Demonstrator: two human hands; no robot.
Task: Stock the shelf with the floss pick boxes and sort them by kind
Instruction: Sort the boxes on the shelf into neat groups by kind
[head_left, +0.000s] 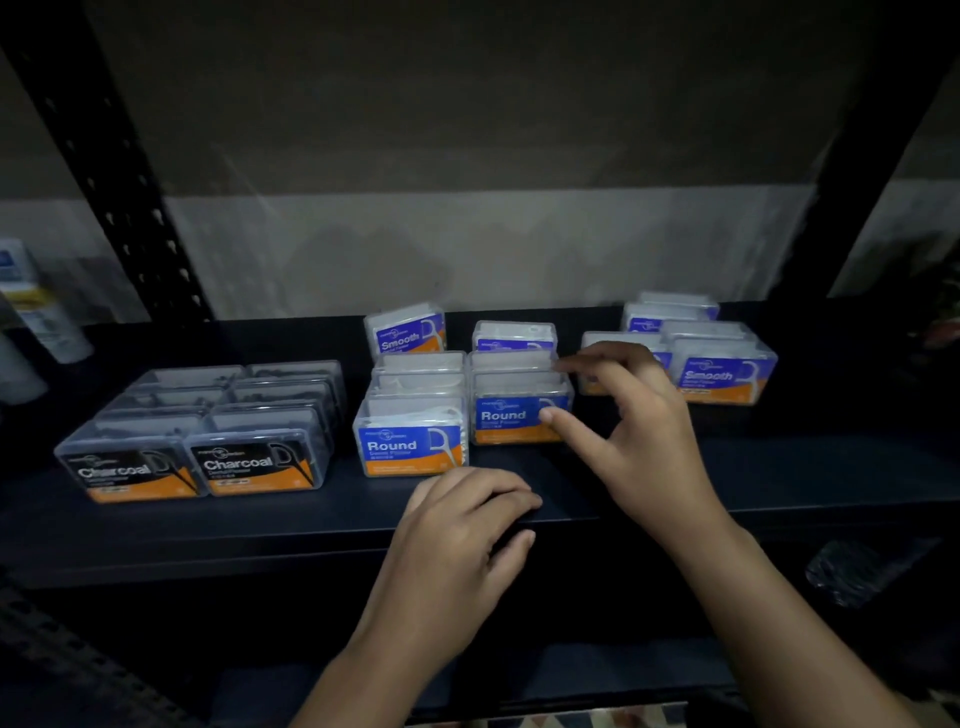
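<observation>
Head view, dim light. I see a dark shelf (311, 514) with three groups of clear floss pick boxes on it. Toward the left end, close to the front edge, sit the Charcoal boxes (208, 426), packed in two rows running front to back, black-and-orange labels facing me. Near the middle stand the Round boxes (413, 415), also in two rows; the left row's front box sits nearer the front edge than the right row's front box (519, 410). Behind them, toward the back edge, one Smooth box (406, 332) stands tilted, and another blue-labelled box (514, 336) stands beside it, its label mostly hidden. Toward the right end, well back from the front edge, are the remaining Smooth boxes (722, 364), loosely grouped. My right hand (644, 431) reaches over the right Round row: thumb tip on the front box's label, fingers spread and slightly bent above its top back edge; I read it as released, not clamped, though contact at the fingertips is hard to judge. My left hand (457, 540) rests at the shelf's front edge, fingers curled over the lip, thumb below it, gripping the edge. At far left, beyond the black upright (111, 171), blurred white bottles (36, 312).
</observation>
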